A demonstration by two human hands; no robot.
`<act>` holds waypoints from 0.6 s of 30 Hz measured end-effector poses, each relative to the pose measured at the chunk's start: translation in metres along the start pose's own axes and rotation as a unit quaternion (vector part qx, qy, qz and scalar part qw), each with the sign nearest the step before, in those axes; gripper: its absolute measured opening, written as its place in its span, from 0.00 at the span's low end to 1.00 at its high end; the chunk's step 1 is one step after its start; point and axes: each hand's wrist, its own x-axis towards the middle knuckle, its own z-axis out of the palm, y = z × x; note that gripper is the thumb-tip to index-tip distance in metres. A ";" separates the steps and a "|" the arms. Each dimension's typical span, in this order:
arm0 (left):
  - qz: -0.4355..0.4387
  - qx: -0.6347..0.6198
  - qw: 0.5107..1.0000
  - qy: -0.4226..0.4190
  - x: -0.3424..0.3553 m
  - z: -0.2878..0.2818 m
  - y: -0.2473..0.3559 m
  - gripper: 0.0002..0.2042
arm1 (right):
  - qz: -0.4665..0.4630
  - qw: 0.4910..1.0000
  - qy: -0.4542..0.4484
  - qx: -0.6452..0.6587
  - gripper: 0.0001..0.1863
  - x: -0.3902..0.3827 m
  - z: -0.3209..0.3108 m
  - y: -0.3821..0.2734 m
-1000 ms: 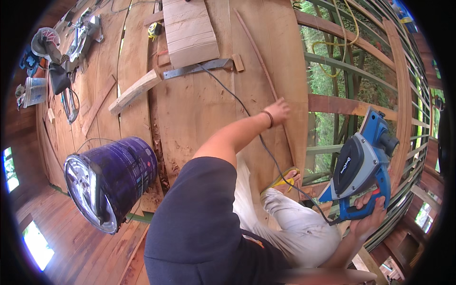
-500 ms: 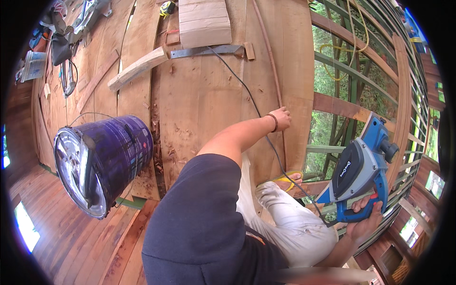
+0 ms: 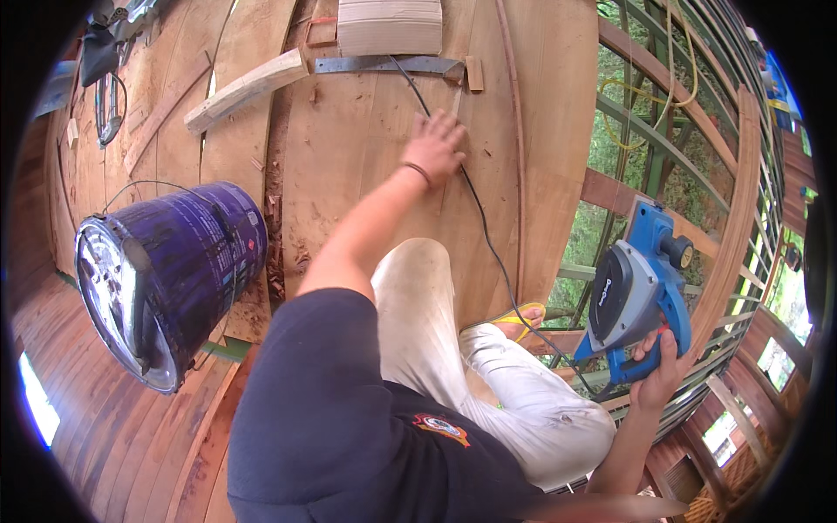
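Note:
My right hand [image 3: 659, 364] is wrapped round the rear handle of a blue and grey electric hand planer [image 3: 621, 292], held up on the right beside the open joists. A black power cord [image 3: 485, 228] runs from the planer's handle across the wooden boards to a steel strip [image 3: 370, 65]. Over the cord, my left hand [image 3: 438, 146] reaches forward with its fingers spread, slightly blurred. It lies on or just above the boards [image 3: 384, 131]; whether it touches the cord I cannot tell. A dark bracelet circles that wrist.
A purple paint bucket [image 3: 179, 270] stands at the left. Beyond lie a curved wood piece [image 3: 247, 90], a cardboard piece [image 3: 390, 26] and a small wood block [image 3: 473, 73]. On the right, gaps between green joists [image 3: 647, 131] drop to greenery. A yellow-strapped sandal [image 3: 527, 321] is on my foot.
My left hand has swung left and forward from the long thin strip on the right to the cord, its fingers now spread. The planer stays in my right hand.

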 end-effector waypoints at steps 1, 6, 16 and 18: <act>0.003 0.019 1.000 0.003 -0.001 -0.010 -0.029 0.27 | 0.008 1.000 -0.008 -0.016 0.18 0.010 0.004 0.002; -0.129 0.063 0.988 0.053 -0.017 -0.031 -0.107 0.27 | 0.098 0.995 -0.018 -0.017 0.17 0.054 0.030 0.020; -0.170 0.051 0.977 0.116 -0.022 -0.028 -0.117 0.37 | 0.114 0.978 -0.060 -0.163 0.07 0.120 0.094 0.150; -0.175 0.049 0.976 0.119 -0.021 -0.031 -0.114 0.37 | 0.073 0.967 -0.082 -0.228 0.06 0.110 0.095 0.169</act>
